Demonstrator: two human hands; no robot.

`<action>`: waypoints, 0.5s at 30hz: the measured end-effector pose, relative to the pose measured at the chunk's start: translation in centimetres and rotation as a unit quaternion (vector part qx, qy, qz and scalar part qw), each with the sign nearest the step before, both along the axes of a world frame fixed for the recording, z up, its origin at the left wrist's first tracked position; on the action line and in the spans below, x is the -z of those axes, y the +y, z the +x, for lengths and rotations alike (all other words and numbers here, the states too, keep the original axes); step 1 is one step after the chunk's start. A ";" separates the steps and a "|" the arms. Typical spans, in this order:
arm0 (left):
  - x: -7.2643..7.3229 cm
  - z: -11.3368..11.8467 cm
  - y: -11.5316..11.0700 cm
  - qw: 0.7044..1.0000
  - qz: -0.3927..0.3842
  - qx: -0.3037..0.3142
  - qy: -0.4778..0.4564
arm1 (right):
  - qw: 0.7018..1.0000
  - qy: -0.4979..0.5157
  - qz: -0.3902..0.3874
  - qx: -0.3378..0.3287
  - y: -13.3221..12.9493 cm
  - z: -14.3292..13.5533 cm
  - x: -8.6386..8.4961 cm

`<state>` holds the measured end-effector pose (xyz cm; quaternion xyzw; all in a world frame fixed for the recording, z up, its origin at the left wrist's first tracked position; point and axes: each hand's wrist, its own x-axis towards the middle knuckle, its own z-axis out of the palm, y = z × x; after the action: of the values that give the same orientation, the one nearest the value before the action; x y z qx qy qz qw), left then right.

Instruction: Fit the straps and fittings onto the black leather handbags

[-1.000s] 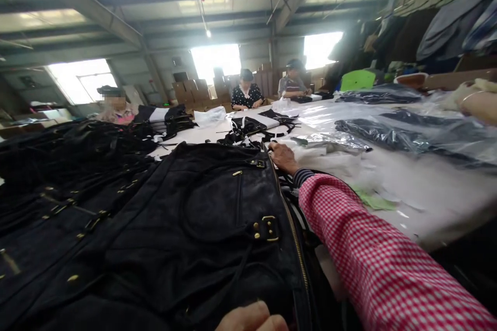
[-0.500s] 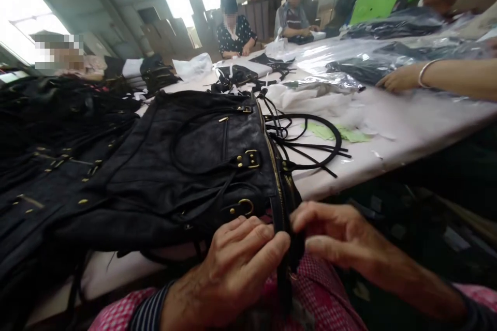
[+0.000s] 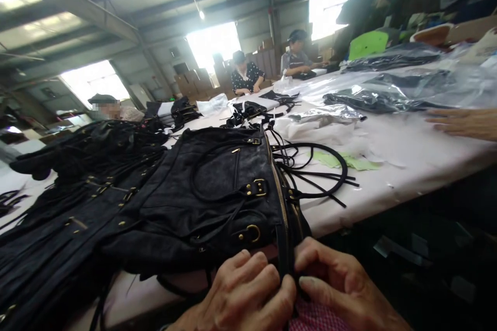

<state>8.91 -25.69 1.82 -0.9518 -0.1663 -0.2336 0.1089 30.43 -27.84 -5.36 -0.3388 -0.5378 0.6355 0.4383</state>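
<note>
A black leather handbag (image 3: pixel 163 207) with brass buckles and rings lies on its side in front of me, its zipped top edge facing right. My left hand (image 3: pixel 252 289) is closed on the near end of the black zipper strip (image 3: pixel 285 248), thumb on top. Opposite it, my right hand (image 3: pixel 341 284) pinches the same end, finger and thumb drawn close together. What lies between these fingertips is hidden. One round handle (image 3: pixel 344 165) and several thin black cords (image 3: pixel 306 173) spread out right of the zipper. Another handle (image 3: pixel 194 176) rests on the bag's face.
More black bags (image 3: pixel 89 145) are piled at left. Clear plastic wrapping (image 3: pixel 392 93) and green scraps (image 3: pixel 349 160) lie on the pale table (image 3: pixel 349 201). A co-worker's hand (image 3: pixel 462 123) touches the table at right. Other people sit around the far side.
My view has tilted upward, so the bag and hands sit lower. My right thumb and fingers have come closer in to the strip. The co-worker's hand has moved right.
</note>
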 end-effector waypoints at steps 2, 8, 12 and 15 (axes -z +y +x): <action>-1.0 0.1 -0.1 0.999 -0.003 0.003 0.042 | 1.000 0.006 -0.002 0.015 1.3 -0.1 -0.4; -6.2 1.4 2.0 0.967 -0.125 0.059 0.215 | 0.998 0.040 -0.013 0.043 4.1 -1.8 -0.9; -7.3 2.6 8.0 0.964 -0.157 0.076 0.202 | 0.999 0.007 -0.010 0.039 4.2 -1.4 -1.1; -6.1 3.0 13.4 0.978 -0.035 0.030 0.205 | 0.998 -0.029 -0.038 0.044 4.3 -0.6 -1.1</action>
<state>11.94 -12.29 7.90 -0.9872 -0.1197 -0.0307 0.1005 29.85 -23.56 -4.22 -0.3964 -0.5106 0.6256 0.4367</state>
